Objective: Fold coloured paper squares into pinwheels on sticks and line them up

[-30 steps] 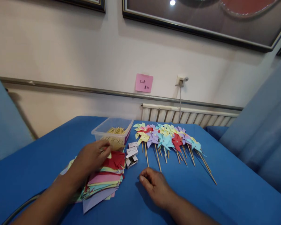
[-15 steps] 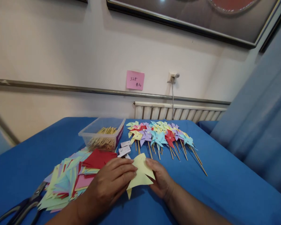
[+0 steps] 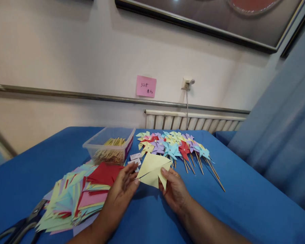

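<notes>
A pale yellow paper square point(image 3: 152, 166) with slits cut in from its corners is raised above the table, its face tilted toward me. My right hand point(image 3: 176, 191) pinches its lower right side, thumb in front and fingers behind. At the left corner of the paper is my left hand point(image 3: 123, 186), fingers apart; its thumb tip seems to touch that corner. Beneath and left of this hand lies a loose pile of cut coloured paper point(image 3: 71, 200), with red sheets point(image 3: 104, 174) on top.
Finished paper pinwheels on sticks point(image 3: 171, 149) lie in a group at the back. A clear plastic box point(image 3: 91, 145) holds thin sticks point(image 3: 112, 150). Small white boxes point(image 3: 135, 156) stand beside it. Scissors point(image 3: 27, 222) lie at the lower left. Blue cloth point(image 3: 234, 213) covers the table.
The yellow paper has been turned and lifted slightly, its face now more toward me. My left hand has drawn back from over it, spreading its fingers. My right hand keeps its pinch.
</notes>
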The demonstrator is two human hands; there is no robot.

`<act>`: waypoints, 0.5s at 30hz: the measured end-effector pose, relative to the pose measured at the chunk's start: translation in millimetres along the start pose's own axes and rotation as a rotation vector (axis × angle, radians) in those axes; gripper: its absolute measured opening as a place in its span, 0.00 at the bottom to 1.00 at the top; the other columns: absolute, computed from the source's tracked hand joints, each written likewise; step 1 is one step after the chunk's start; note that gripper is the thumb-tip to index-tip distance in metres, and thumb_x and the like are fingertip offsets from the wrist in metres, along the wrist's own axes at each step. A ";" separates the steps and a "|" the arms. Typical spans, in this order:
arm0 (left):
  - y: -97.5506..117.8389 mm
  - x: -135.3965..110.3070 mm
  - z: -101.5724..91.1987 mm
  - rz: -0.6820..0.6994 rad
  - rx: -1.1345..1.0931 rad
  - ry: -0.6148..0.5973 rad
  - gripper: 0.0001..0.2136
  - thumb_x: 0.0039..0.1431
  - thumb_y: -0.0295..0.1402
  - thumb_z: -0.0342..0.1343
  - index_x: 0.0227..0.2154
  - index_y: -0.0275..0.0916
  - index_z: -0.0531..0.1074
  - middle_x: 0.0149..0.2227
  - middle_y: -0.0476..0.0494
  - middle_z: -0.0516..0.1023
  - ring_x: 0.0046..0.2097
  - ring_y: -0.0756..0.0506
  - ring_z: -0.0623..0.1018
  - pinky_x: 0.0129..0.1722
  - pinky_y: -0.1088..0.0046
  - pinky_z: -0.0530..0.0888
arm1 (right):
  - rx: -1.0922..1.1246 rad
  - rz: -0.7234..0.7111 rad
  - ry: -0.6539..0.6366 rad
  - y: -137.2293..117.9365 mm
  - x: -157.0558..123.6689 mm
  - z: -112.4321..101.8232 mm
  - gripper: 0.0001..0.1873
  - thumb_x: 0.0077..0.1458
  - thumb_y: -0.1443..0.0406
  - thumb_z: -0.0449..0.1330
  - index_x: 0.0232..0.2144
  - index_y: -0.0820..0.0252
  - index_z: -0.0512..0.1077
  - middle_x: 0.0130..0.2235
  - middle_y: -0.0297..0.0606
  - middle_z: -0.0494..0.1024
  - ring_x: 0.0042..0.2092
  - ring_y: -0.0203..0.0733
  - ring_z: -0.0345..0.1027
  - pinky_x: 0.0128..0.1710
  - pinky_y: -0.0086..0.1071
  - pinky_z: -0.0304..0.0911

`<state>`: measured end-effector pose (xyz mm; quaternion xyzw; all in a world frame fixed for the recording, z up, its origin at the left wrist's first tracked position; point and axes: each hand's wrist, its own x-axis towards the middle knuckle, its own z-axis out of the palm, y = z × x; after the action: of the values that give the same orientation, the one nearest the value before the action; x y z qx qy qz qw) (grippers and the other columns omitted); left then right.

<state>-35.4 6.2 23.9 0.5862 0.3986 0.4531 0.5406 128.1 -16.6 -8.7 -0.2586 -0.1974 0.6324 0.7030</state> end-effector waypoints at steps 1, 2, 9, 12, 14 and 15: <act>-0.5 -0.3 0.7 -0.057 -0.064 -0.028 0.26 0.54 0.41 0.56 0.55 0.41 0.60 0.59 0.37 0.66 0.58 0.38 0.66 0.54 0.62 0.67 | 0.005 -0.001 0.001 0.0 0.2 -0.1 0.16 0.46 0.64 0.68 0.39 0.63 0.75 0.39 0.43 0.81 0.38 0.45 0.75 0.41 0.35 0.69; -1.2 -0.9 0.7 -0.106 -0.114 -0.069 0.27 0.54 0.42 0.56 0.56 0.41 0.59 0.58 0.37 0.67 0.58 0.37 0.66 0.54 0.62 0.66 | 0.005 0.000 -0.003 0.2 0.3 -0.2 0.16 0.46 0.63 0.67 0.39 0.64 0.75 0.39 0.43 0.81 0.38 0.45 0.75 0.41 0.36 0.69; -5.3 -6.6 -1.0 -0.129 -0.319 -0.184 0.28 0.60 0.44 0.48 0.62 0.47 0.50 0.57 0.39 0.68 0.55 0.36 0.70 0.52 0.57 0.67 | -0.043 -0.012 0.023 5.0 0.3 0.0 0.14 0.47 0.61 0.67 0.35 0.65 0.76 0.37 0.45 0.81 0.37 0.47 0.75 0.41 0.38 0.68; -2.2 -8.4 1.0 -0.102 -0.357 -0.191 0.28 0.60 0.44 0.46 0.62 0.46 0.51 0.59 0.38 0.65 0.56 0.35 0.68 0.51 0.57 0.68 | -0.099 -0.017 0.004 9.5 -0.1 -1.4 0.16 0.48 0.59 0.66 0.35 0.66 0.76 0.36 0.45 0.81 0.36 0.46 0.74 0.38 0.37 0.68; 1.2 -11.2 2.3 -0.081 -0.289 -0.173 0.27 0.59 0.44 0.48 0.61 0.45 0.55 0.60 0.40 0.64 0.58 0.35 0.66 0.53 0.57 0.66 | -0.142 -0.018 0.003 12.4 -0.7 -2.1 0.17 0.49 0.57 0.65 0.36 0.67 0.76 0.35 0.45 0.81 0.33 0.45 0.74 0.35 0.36 0.68; 3.0 -13.1 3.0 -0.062 -0.229 -0.158 0.26 0.58 0.43 0.50 0.60 0.45 0.57 0.60 0.41 0.65 0.58 0.35 0.65 0.55 0.58 0.64 | -0.156 -0.021 0.006 13.4 -1.0 -2.1 0.18 0.49 0.57 0.65 0.36 0.67 0.76 0.35 0.45 0.81 0.32 0.44 0.74 0.34 0.35 0.68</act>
<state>-36.2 -7.5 25.6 0.5421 0.3185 0.4311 0.6472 118.7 -16.9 -18.5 -0.3127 -0.2465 0.6068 0.6879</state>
